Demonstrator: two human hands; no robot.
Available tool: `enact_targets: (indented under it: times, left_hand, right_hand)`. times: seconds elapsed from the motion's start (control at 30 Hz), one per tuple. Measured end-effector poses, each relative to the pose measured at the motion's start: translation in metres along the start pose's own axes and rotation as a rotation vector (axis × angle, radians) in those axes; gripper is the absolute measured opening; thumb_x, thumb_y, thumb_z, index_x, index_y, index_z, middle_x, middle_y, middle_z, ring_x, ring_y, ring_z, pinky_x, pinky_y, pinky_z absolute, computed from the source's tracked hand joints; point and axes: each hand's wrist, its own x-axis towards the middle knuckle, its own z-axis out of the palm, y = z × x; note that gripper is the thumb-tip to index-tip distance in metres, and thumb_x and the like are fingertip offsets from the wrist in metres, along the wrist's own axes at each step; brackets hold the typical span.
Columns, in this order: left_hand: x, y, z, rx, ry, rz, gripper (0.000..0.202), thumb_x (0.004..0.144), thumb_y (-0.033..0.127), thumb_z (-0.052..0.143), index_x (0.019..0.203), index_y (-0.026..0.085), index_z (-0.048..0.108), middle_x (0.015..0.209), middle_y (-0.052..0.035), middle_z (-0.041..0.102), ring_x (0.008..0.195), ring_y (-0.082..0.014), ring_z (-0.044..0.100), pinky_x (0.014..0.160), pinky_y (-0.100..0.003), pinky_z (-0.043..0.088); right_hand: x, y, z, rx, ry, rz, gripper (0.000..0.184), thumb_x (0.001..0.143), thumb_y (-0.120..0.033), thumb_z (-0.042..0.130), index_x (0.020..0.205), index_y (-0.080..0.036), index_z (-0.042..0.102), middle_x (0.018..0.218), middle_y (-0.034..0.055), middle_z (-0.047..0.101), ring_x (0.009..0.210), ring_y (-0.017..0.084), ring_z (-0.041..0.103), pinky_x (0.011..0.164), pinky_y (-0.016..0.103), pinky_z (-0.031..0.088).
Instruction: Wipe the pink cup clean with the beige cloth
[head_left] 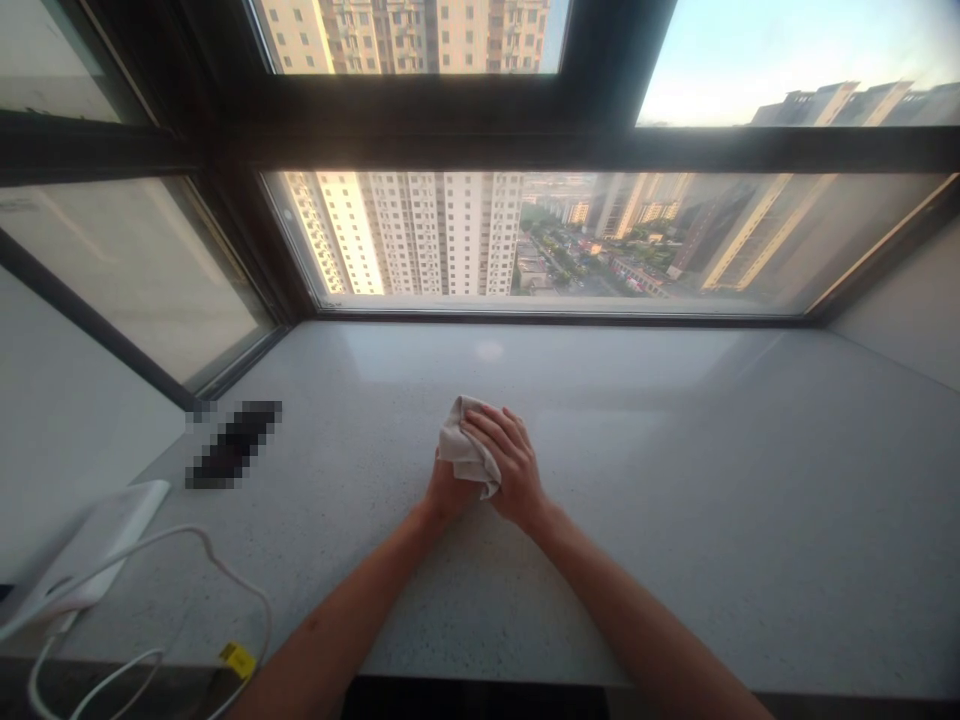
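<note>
Beige cloth (466, 448), loosely crumpled, was held between your hands near the middle of the surface (675, 520), well apart from every other object. Your right hand (508, 465) lay on top, its fingers (491, 428) spread across the cloth, while your left hand (450, 490) sat beneath it, partly hidden. The hands were together, clamped on the cloth from both sides. The surface was pale speckled stone, meeting a dark-framed window (525, 150) along its far edge; tower blocks (442, 230) stood beyond the glass. Near the left edge lay a dark object (234, 443), too pixelated to identify. Closer to the near left corner was a flat white device (82, 560), tilted up from the surface, with a white cable (259, 600) looping toward the near edge. A yellow tag (237, 660) sat on the cable there.
</note>
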Motion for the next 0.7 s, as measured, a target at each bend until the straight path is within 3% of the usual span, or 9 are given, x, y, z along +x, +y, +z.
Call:
enact_targets:
  times: [0.1,0.2,0.27,0.33,0.4,0.47,0.53,0.6,0.7]
  left_hand:
    - [0.002,0.001,0.0,0.005,-0.017,0.015,0.042,0.079,0.022,0.08,0.118,0.022,0.065,0.112,-0.0082,0.079,0.102,-0.026,0.076,0.094,-0.04,0.061]
    - [0.003,0.001,0.0,0.021,-0.007,0.039,0.05,0.078,0.021,0.083,0.124,0.022,0.064,0.118,-0.0087,0.078,0.106,-0.0245,0.075,0.097,-0.038,0.06]
    - [0.003,0.001,0.0,0.029,-0.001,0.04,0.048,0.077,0.021,0.083,0.122,0.02,0.065,0.115,-0.0094,0.079,0.103,-0.0242,0.076,0.095,-0.038,0.062]
    - [0.003,0.003,0.001,0.027,0.001,0.008,0.039,0.085,0.027,0.073,0.12,0.012,0.069,0.11,-0.0128,0.079,0.094,-0.023,0.076,0.091,-0.039,0.065]
    - [0.003,0.005,0.002,0.018,0.006,-0.039,0.035,0.092,0.032,0.064,0.117,0.009,0.071,0.108,-0.0169,0.079,0.091,-0.0246,0.077,0.088,-0.042,0.067]
    - [0.003,0.007,0.003,0.003,0.013,-0.071,0.031,0.092,0.034,0.068,0.115,0.013,0.071,0.107,-0.0169,0.079,0.094,-0.0277,0.078,0.087,-0.046,0.067]
    - [0.003,0.006,0.003,-0.011,0.017,-0.082,0.034,0.082,0.027,0.081,0.112,0.02,0.068,0.104,-0.0119,0.08,0.094,-0.0292,0.078,0.086,-0.045,0.065]
    - [0.001,0.005,0.002,-0.016,0.011,-0.069,0.041,0.076,0.022,0.083,0.113,0.022,0.065,0.102,-0.0067,0.079,0.09,-0.0257,0.076,0.084,-0.039,0.062]
    - [0.0,0.002,0.001,-0.017,0.006,-0.032,0.044,0.077,0.022,0.079,0.119,0.023,0.062,0.107,-0.0041,0.077,0.093,-0.0224,0.073,0.086,-0.035,0.058]
  right_hand:
    - [0.002,0.014,0.004,0.161,0.229,0.416,0.052,0.104,-0.058,0.049,0.119,-0.018,0.078,0.106,0.014,0.08,0.103,0.032,0.074,0.092,0.045,0.059]
    - [0.002,0.023,0.007,0.329,0.369,0.793,0.06,0.103,-0.065,0.046,0.108,-0.014,0.077,0.086,0.0084,0.077,0.076,0.026,0.069,0.07,0.038,0.057]
    - [0.001,0.017,0.007,0.267,0.355,0.703,0.056,0.105,-0.061,0.046,0.11,-0.015,0.078,0.093,0.0098,0.078,0.082,0.027,0.071,0.076,0.04,0.059]
    - [-0.001,0.004,0.005,0.096,0.207,0.384,0.045,0.104,-0.052,0.053,0.117,-0.019,0.079,0.112,0.013,0.08,0.106,0.031,0.074,0.098,0.047,0.058]
    - [0.0,-0.008,0.004,-0.064,-0.009,0.018,0.039,0.101,-0.041,0.06,0.132,-0.025,0.077,0.135,0.0131,0.076,0.136,0.034,0.064,0.123,0.056,0.041]
    - [0.001,-0.012,0.003,-0.129,-0.09,-0.153,0.047,0.1,-0.033,0.059,0.145,-0.027,0.069,0.149,0.0123,0.07,0.151,0.033,0.053,0.132,0.059,0.028]
    - [0.003,-0.008,0.005,-0.074,0.022,-0.059,0.044,0.104,-0.033,0.052,0.144,-0.024,0.069,0.146,0.0142,0.071,0.145,0.032,0.059,0.127,0.056,0.038]
    - [0.003,0.002,0.007,0.057,0.173,0.194,0.039,0.108,-0.041,0.049,0.129,-0.021,0.075,0.128,0.0145,0.078,0.124,0.031,0.07,0.108,0.047,0.055]
    - [0.0,0.016,0.01,0.255,0.313,0.597,0.049,0.104,-0.06,0.052,0.101,-0.018,0.076,0.088,0.0075,0.077,0.085,0.026,0.071,0.073,0.035,0.057]
